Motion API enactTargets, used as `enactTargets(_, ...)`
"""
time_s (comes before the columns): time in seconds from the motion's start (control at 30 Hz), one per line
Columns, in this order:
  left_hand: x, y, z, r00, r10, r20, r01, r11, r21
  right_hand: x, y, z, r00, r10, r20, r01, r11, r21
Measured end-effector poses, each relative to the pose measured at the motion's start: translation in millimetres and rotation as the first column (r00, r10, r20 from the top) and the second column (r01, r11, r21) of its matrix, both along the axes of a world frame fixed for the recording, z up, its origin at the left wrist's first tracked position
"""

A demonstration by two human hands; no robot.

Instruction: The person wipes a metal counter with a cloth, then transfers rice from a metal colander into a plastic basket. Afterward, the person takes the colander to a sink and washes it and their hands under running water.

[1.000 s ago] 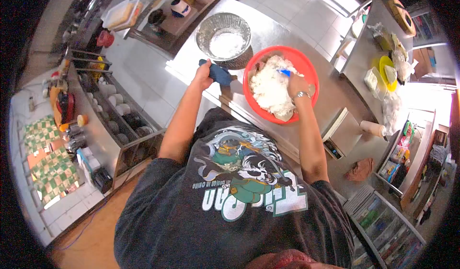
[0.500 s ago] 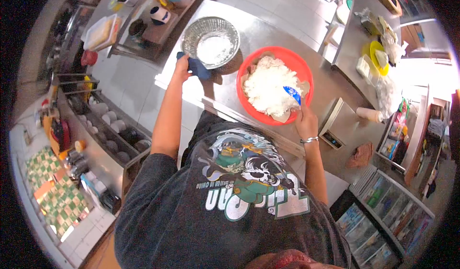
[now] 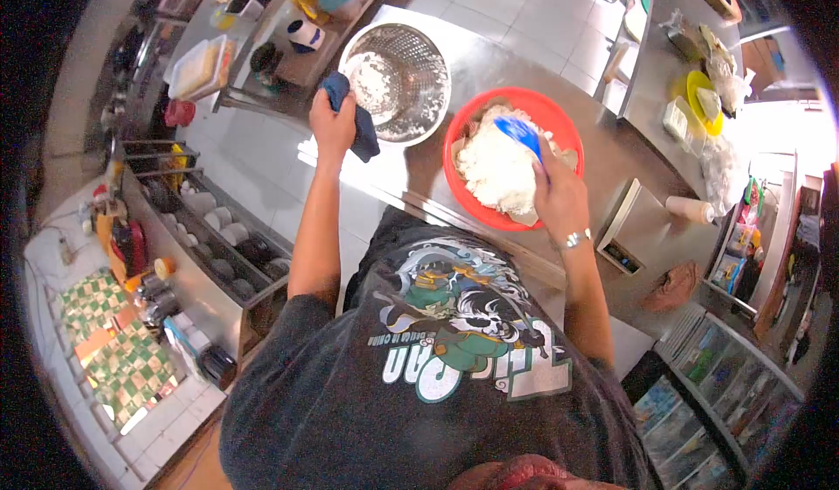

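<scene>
My left hand (image 3: 334, 130) is closed around a folded dark blue cloth (image 3: 364, 134) at the left rim of a metal colander (image 3: 423, 71). The colander is perforated, tilted, and has white rice stuck to its inside. Whether the fingers also pinch the rim through the cloth, I cannot tell. My right hand (image 3: 562, 197) grips a blue rice paddle (image 3: 522, 132), blurred by motion, over a heap of white rice (image 3: 491, 171). The rice fills a round red basin (image 3: 570, 130), with a brownish liner showing at the edges.
Both vessels are on a steel table (image 3: 498, 62). A brown cloth (image 3: 671, 287) and a pale rolled item (image 3: 689, 210) lie to the right. Racks of bowls (image 3: 229, 232) stand at left, a side counter with a yellow plate (image 3: 704, 104) at right, and a glass-fronted cabinet (image 3: 699, 403) at lower right.
The colander has tilted, so its inside now faces another way. My right hand has moved up over the basin, and the paddle has shifted up and left across the rice.
</scene>
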State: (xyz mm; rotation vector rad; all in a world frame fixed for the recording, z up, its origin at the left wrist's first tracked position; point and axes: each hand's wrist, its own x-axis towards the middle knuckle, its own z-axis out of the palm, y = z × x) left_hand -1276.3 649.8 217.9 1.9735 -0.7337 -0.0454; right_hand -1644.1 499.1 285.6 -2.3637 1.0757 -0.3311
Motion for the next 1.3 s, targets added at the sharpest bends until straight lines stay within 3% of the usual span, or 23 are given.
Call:
enactTargets(0.1, -40, -15, 59, 0.993, -0.117, 0.018, 0.118, 0.991, -0.06, 60, -12, 3, 0.992, 0.129, 0.004, -0.126, 0.977, -0.171)
enactTargets(0.2, -73, -28, 91, 0.961, -0.275, 0.039, 0.278, 0.956, -0.092, 113, -36, 0, 0.978, 0.186, -0.098, -0.2, 0.964, -0.173)
enactTargets(0.27, -93, -31, 105, 0.932, -0.363, -0.013, 0.356, 0.922, -0.154, 129, -50, -21, 0.949, 0.312, 0.051, -0.253, 0.845, -0.471)
enactTargets(0.3, -93, -31, 105, 0.928, -0.372, -0.011, 0.366, 0.919, -0.149, 123, -50, -16, 0.952, 0.302, 0.056, -0.242, 0.849, -0.469)
enactTargets(0.37, -90, -31, 102, 0.946, -0.323, 0.018, 0.311, 0.893, -0.324, 109, -55, -4, 0.977, 0.157, -0.145, -0.188, 0.955, -0.228)
enactTargets(0.43, -101, -35, 111, 0.936, -0.349, 0.05, 0.345, 0.875, -0.34, 101, -46, -3, 0.968, 0.164, -0.188, -0.195, 0.968, -0.158)
enactTargets(0.5, -116, -42, 109, 0.913, -0.377, 0.158, 0.409, 0.835, -0.367, 97, -35, -16, 0.922, 0.256, -0.29, -0.239, 0.967, 0.091)
enactTargets(0.53, -127, -44, 109, 0.922, -0.337, 0.19, 0.384, 0.854, -0.351, 95, -27, -30, 0.926, 0.245, -0.286, -0.228, 0.969, 0.093)
enactTargets(0.57, -133, -44, 107, 0.902, -0.377, 0.21, 0.429, 0.841, -0.329, 94, -19, -47, 0.955, 0.246, -0.168, -0.224, 0.965, 0.139)
enactTargets(0.6, -140, -46, 101, 0.907, -0.385, 0.17, 0.42, 0.839, -0.345, 92, -12, -56, 0.97, 0.239, -0.047, -0.227, 0.956, 0.187)
enactTargets(0.63, -147, -46, 90, 0.912, -0.391, 0.126, 0.41, 0.839, -0.357, 88, -5, -43, 0.973, 0.228, -0.043, -0.216, 0.957, 0.196)
enactTargets(0.7, -153, -43, 67, 0.923, -0.369, 0.109, 0.383, 0.853, -0.355, 83, 3, -19, 0.981, 0.182, 0.071, -0.193, 0.836, 0.515)
enactTargets(0.73, -160, -40, 64, 0.944, -0.328, 0.028, 0.313, 0.868, -0.386, 87, 4, -38, 0.959, 0.132, 0.252, -0.257, 0.781, 0.57)
enactTargets(0.77, -167, -39, 62, 0.957, -0.286, -0.05, 0.24, 0.878, -0.413, 87, 2, -56, 0.958, 0.122, 0.258, -0.253, 0.782, 0.57)
enactTargets(0.8, -177, -38, 66, 0.955, -0.288, -0.072, 0.229, 0.869, -0.44, 89, 0, -52, 0.959, -0.102, 0.263, -0.187, 0.466, 0.865)
enactTargets(0.83, -178, -35, 60, 0.952, -0.285, -0.108, 0.219, 0.887, -0.405, 90, 0, -39, 0.94, -0.297, 0.169, -0.163, 0.043, 0.986)
enactTargets(0.87, -181, -33, 54, 0.952, -0.286, -0.107, 0.219, 0.884, -0.414, 89, -3, -24, 0.914, -0.373, 0.158, -0.193, -0.058, 0.979)
enactTargets(0.9, -186, -33, 55, 0.952, -0.286, -0.106, 0.216, 0.879, -0.425, 88, -9, -18, 0.913, -0.374, 0.163, -0.198, -0.059, 0.978)
enactTargets(1.0, -183, -27, 44, 0.952, -0.267, -0.148, 0.192, 0.9, -0.392, 89, -31, 0, 0.868, -0.467, 0.171, -0.318, -0.257, 0.913)
enactTargets(1.17, -172, -25, 42, 0.971, -0.236, -0.03, 0.213, 0.919, -0.332, 85, -30, 15, 0.849, -0.463, 0.256, -0.343, -0.114, 0.932)
enactTargets(1.23, -170, -26, 41, 0.963, -0.214, -0.163, 0.143, 0.92, -0.364, 78, -31, 19, 0.854, -0.438, 0.282, -0.325, -0.024, 0.945)
enactTargets(1.3, -169, -26, 41, 0.965, -0.2, -0.172, 0.124, 0.919, -0.375, 70, -27, 18, 0.861, -0.416, 0.292, -0.314, 0.016, 0.949)
